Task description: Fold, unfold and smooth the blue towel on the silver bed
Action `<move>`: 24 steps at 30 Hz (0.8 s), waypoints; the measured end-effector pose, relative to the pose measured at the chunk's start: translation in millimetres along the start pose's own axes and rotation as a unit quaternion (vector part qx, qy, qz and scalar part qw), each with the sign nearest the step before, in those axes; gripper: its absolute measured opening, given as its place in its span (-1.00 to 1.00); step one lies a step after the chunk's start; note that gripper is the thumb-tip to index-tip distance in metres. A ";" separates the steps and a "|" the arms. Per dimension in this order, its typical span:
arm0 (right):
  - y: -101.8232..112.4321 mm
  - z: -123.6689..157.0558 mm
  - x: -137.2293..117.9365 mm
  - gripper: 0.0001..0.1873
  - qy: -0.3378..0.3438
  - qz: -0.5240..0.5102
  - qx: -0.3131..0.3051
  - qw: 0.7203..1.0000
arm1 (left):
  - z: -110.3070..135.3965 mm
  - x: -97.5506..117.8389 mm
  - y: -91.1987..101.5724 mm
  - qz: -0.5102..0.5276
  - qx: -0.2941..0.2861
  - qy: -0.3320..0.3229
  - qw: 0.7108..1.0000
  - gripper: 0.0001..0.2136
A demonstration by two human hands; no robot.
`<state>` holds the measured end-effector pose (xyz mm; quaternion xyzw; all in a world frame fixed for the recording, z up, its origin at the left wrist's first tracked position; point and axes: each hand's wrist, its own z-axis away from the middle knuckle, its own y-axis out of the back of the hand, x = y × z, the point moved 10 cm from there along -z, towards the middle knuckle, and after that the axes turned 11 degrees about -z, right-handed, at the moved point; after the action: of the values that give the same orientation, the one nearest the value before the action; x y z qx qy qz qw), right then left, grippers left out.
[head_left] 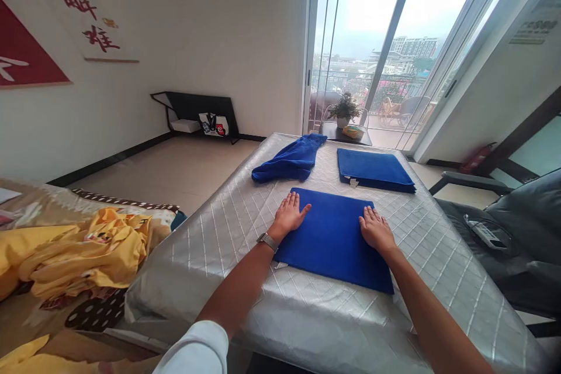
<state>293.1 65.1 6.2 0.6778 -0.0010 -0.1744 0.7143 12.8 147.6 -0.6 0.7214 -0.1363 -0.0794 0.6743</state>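
A blue folded towel lies flat in front of me, with a small white tag sticking out at its near left edge. My left hand rests flat on its left side, thumb apart from the fingers, a watch on the wrist. On the right side, my right hand presses flat with fingers stretched out. Farther back is a neat stack of folded blue towels with white tags. Left of that stack, a crumpled blue towel lies loosely. All rest on a silver quilted cover.
Yellow cloths lie heaped at the left. A black chair with a power strip stands at the right. Beyond the covered surface are a small table with a potted plant and a sliding glass door.
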 end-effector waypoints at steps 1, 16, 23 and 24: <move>3.3 -3.9 -0.4 -0.29 -0.001 0.001 0.003 1.000 | -0.2 -0.5 -0.3 0.000 0.000 0.001 1.000 -0.16; -1.1 -31.0 0.4 -0.30 0.016 -0.034 0.030 0.999 | 1.8 -0.4 0.2 -0.019 0.014 -0.008 1.000 -0.14; 0.9 -29.2 -2.4 -0.30 0.017 -0.057 0.031 0.998 | 1.3 -3.8 10.4 -0.045 0.014 0.025 0.999 -0.14; 1.0 -29.1 -2.9 -0.30 0.018 -0.060 0.031 0.998 | 1.2 3.7 12.8 -0.045 0.013 0.019 0.999 -0.13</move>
<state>297.5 93.9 5.5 0.7017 0.0473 -0.2045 0.6809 14.8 144.6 12.3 0.7370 -0.0912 -0.0941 0.6631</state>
